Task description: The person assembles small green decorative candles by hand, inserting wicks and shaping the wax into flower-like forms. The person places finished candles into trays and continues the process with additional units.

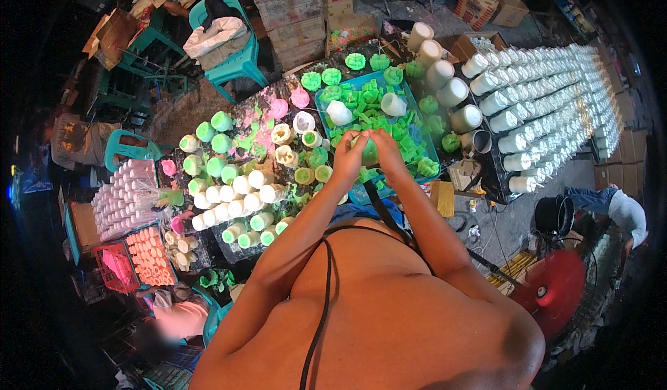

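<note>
Over a blue tray [432, 134] heaped with green wax-like scraps [368, 98], my left hand [349, 159] and my right hand [390, 155] meet with their fingertips together. Both are closed around a round green wax-like piece [370, 153], partly hidden by the fingers. A white cup-shaped piece [339, 113] and another white one [394, 104] lie on the scraps just beyond my hands. Green fluted, flower-like pieces [356, 61] line the tray's far side. To the left of my left hand stand pale moulds with green filling [303, 175].
Rows of white cylinders [514, 121] fill the right side; larger white cylinders [453, 93] stand nearer. White pieces [236, 195], pink candles [125, 195] and an orange batch [149, 254] are left. A red fan [549, 293] is lower right. Other people are around the edges.
</note>
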`<move>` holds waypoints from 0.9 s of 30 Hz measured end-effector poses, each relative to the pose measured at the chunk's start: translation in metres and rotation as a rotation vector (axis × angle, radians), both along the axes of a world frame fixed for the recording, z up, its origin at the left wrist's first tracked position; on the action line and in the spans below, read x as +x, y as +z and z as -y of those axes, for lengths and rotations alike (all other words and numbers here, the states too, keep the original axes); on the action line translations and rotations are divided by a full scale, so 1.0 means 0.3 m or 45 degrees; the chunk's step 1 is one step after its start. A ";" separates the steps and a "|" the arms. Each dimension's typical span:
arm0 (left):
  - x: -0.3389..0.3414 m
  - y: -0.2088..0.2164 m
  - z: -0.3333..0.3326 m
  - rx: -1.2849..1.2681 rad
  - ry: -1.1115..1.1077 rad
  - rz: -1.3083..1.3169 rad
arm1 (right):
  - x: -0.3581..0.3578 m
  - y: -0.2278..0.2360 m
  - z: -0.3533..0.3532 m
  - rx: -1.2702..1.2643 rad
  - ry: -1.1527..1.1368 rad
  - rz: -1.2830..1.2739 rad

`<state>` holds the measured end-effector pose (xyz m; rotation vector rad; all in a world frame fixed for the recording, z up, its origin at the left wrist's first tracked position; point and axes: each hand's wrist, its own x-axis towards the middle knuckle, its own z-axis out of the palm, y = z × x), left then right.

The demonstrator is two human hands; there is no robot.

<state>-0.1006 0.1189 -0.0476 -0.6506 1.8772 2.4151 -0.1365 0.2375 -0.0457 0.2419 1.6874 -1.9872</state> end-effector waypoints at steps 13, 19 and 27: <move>-0.016 -0.026 0.008 0.644 0.022 0.246 | 0.016 0.009 -0.070 0.146 0.038 -0.030; -0.001 0.045 -0.025 0.624 -0.068 0.061 | 0.005 0.080 -0.071 -0.049 -0.120 -0.032; -0.009 -0.014 0.008 0.699 0.156 0.067 | -0.014 0.112 -0.037 -0.164 -0.072 0.091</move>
